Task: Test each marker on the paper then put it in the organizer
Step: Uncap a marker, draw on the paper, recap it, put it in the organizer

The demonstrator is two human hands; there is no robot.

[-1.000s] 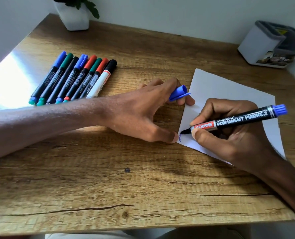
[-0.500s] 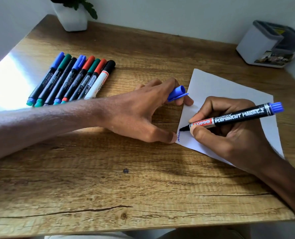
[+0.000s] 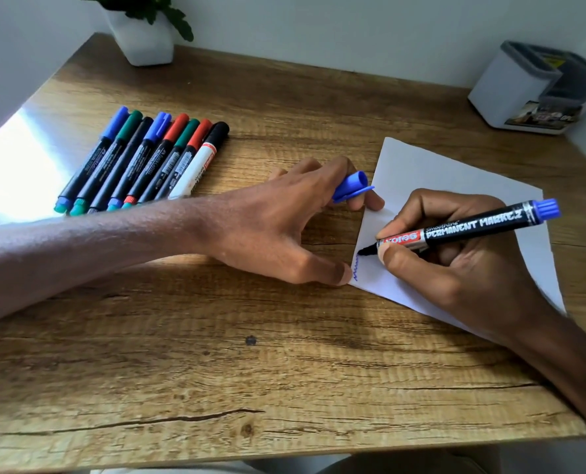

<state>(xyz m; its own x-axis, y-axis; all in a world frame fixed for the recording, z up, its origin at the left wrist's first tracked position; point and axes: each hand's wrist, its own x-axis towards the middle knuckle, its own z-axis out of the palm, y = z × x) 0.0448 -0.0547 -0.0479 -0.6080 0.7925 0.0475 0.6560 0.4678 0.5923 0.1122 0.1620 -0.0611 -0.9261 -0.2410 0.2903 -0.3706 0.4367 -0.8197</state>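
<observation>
We see a brown wood-grain table (image 3: 284,371) with a long crack (image 3: 182,419) near its front edge and a small dark spot (image 3: 250,340) toward the middle. On its left lie eight capped markers (image 3: 141,162), side by side in a tight slanted row. On its right lies a white sheet of paper (image 3: 438,179), turned askew, with a blue squiggle (image 3: 356,271) near its left corner. At the back stand a white plant pot (image 3: 144,42) and a white-and-grey plastic organizer (image 3: 517,94), well apart.
</observation>
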